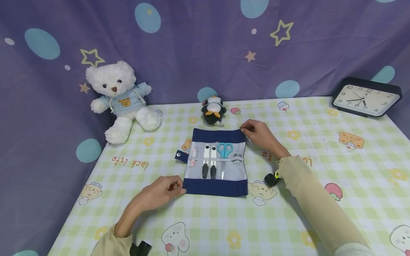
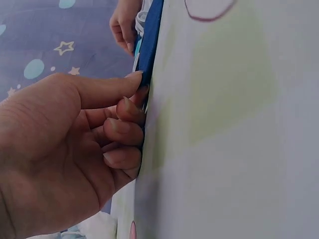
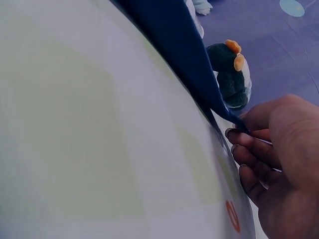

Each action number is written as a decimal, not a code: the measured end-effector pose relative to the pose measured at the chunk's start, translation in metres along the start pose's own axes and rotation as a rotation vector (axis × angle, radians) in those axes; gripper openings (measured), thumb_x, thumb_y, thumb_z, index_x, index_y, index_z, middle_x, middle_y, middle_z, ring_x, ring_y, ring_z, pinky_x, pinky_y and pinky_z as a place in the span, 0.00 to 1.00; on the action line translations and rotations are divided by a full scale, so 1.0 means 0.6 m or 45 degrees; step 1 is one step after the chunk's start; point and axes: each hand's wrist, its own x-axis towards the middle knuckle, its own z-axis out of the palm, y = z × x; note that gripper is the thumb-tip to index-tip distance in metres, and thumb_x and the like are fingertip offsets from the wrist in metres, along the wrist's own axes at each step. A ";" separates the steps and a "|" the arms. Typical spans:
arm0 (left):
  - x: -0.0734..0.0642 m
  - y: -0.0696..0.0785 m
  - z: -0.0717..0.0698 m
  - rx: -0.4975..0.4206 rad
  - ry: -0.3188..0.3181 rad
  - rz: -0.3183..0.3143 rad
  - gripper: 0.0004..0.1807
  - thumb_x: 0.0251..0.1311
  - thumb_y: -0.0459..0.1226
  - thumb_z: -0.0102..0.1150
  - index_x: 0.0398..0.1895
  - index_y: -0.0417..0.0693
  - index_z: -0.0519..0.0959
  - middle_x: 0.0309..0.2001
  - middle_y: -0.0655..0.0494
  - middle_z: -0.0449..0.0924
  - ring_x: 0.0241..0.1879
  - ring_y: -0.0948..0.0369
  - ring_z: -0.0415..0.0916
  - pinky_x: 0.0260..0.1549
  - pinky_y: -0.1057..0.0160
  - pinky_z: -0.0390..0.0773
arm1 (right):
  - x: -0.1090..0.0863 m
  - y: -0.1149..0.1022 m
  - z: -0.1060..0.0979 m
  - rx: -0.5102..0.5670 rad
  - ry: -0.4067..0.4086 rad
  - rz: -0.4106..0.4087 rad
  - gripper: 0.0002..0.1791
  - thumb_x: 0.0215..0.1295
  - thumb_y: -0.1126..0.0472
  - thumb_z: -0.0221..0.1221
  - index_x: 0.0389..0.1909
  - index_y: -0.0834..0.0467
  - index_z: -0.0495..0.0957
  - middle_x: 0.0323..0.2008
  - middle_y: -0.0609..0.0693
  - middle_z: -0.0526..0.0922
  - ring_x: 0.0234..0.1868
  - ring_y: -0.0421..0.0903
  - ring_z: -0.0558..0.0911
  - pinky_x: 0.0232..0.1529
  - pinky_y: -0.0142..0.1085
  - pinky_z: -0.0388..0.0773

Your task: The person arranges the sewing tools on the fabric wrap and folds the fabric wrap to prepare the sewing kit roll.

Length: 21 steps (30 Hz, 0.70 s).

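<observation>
A fabric tool roll (image 1: 215, 187) lies unfolded on the table, navy along its near and far edges and grey inside. Its elastic band holds teal-handled scissors (image 1: 225, 150), two white tools with black ends (image 1: 209, 161), a slim pinkish item (image 1: 193, 158) and a small round silvery item (image 1: 237, 159). My left hand (image 1: 162, 192) pinches the near left corner between thumb and fingers. At the far right corner, my right hand (image 1: 260, 134) pinches the navy edge, which lifts slightly off the cloth in the right wrist view. A navy snap strap (image 1: 182, 156) sticks out leftward.
Beyond the roll sits a plush penguin (image 1: 213, 110). A white teddy bear (image 1: 125, 101) in a blue hoodie leans at the back left, and a black-framed clock (image 1: 366, 97) stands at the back right. A checked tablecloth (image 1: 205, 227) covers the table, with a purple curtain (image 1: 198, 53) behind.
</observation>
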 end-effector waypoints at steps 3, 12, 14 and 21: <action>0.000 -0.005 -0.001 0.003 0.026 0.019 0.07 0.75 0.39 0.59 0.37 0.47 0.79 0.25 0.61 0.72 0.24 0.66 0.66 0.28 0.65 0.69 | -0.008 0.003 -0.003 -0.001 0.009 0.005 0.08 0.76 0.66 0.58 0.48 0.66 0.83 0.41 0.59 0.86 0.42 0.53 0.82 0.45 0.46 0.75; 0.008 -0.021 -0.029 -0.012 0.001 0.016 0.06 0.76 0.35 0.57 0.39 0.44 0.80 0.27 0.58 0.73 0.25 0.64 0.66 0.28 0.65 0.69 | -0.058 0.020 -0.026 -0.022 0.009 -0.044 0.05 0.74 0.65 0.62 0.43 0.62 0.84 0.35 0.52 0.86 0.35 0.47 0.81 0.39 0.37 0.76; 0.013 -0.025 -0.038 -0.020 -0.002 0.022 0.06 0.76 0.36 0.56 0.40 0.43 0.80 0.28 0.58 0.73 0.25 0.63 0.67 0.29 0.64 0.69 | -0.073 0.022 -0.031 -0.013 0.008 -0.043 0.04 0.73 0.65 0.63 0.43 0.62 0.84 0.35 0.51 0.86 0.34 0.46 0.81 0.38 0.35 0.76; 0.040 -0.035 -0.066 -0.170 0.024 0.013 0.09 0.78 0.34 0.54 0.44 0.35 0.79 0.30 0.50 0.79 0.29 0.57 0.76 0.31 0.61 0.78 | -0.130 0.015 -0.047 0.011 -0.013 0.008 0.02 0.71 0.66 0.65 0.41 0.61 0.83 0.30 0.49 0.84 0.30 0.45 0.80 0.33 0.33 0.77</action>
